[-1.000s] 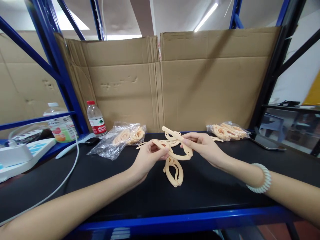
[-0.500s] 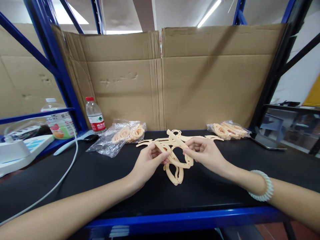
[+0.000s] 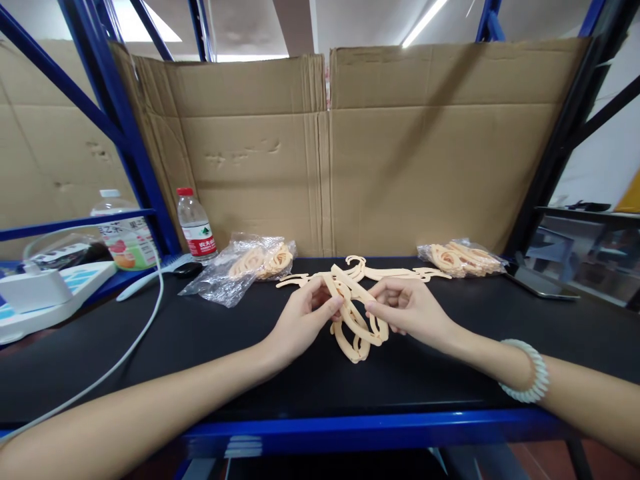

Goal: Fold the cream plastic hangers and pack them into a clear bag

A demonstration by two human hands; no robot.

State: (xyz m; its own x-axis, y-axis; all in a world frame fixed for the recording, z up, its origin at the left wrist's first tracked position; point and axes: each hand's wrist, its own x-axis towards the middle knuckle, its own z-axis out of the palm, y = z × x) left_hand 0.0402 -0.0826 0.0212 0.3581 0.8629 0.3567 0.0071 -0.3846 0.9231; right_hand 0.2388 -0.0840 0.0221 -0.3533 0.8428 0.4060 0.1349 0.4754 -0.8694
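Note:
Between my hands, above the black table, is a beige folding hanger [image 3: 359, 323], its curved arms folded into a loop. My left hand [image 3: 311, 317] pinches its left side between thumb and fingers. On the right side, my right hand [image 3: 407, 308] grips it with thumb and bent fingers. Another folded beige hanger [image 3: 350, 352] lies on the table just below and behind the held one, partly covered by it. Farther back an unfolded beige hanger [image 3: 390, 273] lies spread across the table, its hook upward; my hands hide part of it.
Clear plastic bags of beige hangers lie at the back left [image 3: 263, 260] and back right [image 3: 463, 259]. A red-capped bottle [image 3: 197, 230], a white brush handle [image 3: 145, 285], a white cable and a power strip [image 3: 75, 283] are left. A flat dark device [image 3: 543, 283] lies right.
The held hanger has turned and its two arms sit closer together at the top. My left hand has moved slightly right. The whole view has shifted a little.

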